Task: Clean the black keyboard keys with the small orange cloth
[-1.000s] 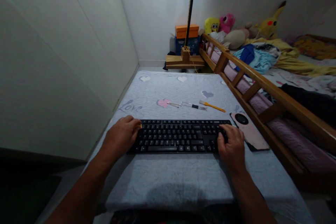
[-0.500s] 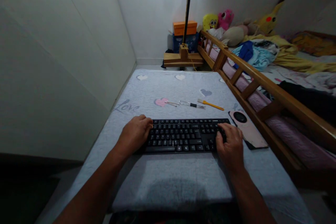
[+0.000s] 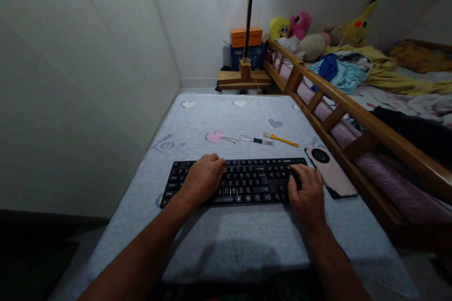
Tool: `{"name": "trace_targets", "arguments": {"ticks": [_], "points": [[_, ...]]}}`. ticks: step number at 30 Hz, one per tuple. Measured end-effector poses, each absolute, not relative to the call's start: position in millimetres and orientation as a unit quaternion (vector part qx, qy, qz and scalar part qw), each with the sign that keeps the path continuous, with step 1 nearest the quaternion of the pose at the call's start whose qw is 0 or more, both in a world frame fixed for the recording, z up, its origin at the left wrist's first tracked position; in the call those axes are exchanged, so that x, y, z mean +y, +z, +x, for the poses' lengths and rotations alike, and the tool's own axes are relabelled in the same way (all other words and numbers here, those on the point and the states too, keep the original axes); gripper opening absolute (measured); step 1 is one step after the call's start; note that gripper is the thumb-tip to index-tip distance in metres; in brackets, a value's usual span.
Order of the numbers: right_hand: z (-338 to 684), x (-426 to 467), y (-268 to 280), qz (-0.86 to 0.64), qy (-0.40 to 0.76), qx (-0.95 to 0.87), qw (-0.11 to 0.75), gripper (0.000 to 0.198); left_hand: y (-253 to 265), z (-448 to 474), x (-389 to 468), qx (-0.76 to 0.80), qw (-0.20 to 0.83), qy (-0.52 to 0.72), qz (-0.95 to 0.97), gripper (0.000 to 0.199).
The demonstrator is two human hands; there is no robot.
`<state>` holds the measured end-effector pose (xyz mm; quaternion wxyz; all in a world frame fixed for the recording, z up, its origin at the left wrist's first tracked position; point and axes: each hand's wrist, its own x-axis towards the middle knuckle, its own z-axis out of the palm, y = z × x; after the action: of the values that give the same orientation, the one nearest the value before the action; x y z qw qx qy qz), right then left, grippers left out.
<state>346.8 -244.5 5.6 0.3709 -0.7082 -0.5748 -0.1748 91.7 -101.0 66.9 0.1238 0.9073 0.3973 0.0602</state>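
Note:
A black keyboard (image 3: 247, 183) lies flat on the cloth-covered table in front of me. My left hand (image 3: 205, 176) is over its left-middle keys, fingers curled together; a small pale spot shows at the fingertips, too small to name. At the other end, my right hand (image 3: 306, 190) grips the keyboard's right side, thumb near the number keys and fingers over the edge. Beyond the keyboard lie thin white sticks like cotton swabs (image 3: 229, 139), a wire keycap puller with a black handle (image 3: 257, 140) and a brush with a yellow handle (image 3: 284, 140).
A pink phone (image 3: 330, 171) with a round dark camera lies right of my right hand. The wooden bed rail (image 3: 339, 99) runs along the table's right side. A white cabinet wall (image 3: 88, 70) stands on the left. Behind the table is a wooden stand (image 3: 243, 77) with a dark pole.
My left hand has slid right across the keys, uncovering the keyboard's left end. My right hand keeps its place on the right side. The view has shifted slightly.

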Motion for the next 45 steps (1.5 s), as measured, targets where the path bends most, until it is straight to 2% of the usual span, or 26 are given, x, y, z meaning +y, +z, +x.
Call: {"name": "trace_targets", "arguments": {"ticks": [11,22,45], "points": [[345.2,-244.3,8.7,-0.710,-0.161,-0.571,0.380,0.026,62.8,116.3,-104.4,0.348,0.110,0.076,0.928,0.025],[346.2,-244.8,6.9,-0.710,-0.166,-0.578,0.368,0.025,67.6,101.0,-103.3,0.351,0.070,0.056,0.932,0.026],[345.6,-244.2,7.5,-0.706,-0.171,-0.580,0.369,0.025,66.3,-28.3,-82.0,0.500,0.052,0.000,0.864,0.032]]}}
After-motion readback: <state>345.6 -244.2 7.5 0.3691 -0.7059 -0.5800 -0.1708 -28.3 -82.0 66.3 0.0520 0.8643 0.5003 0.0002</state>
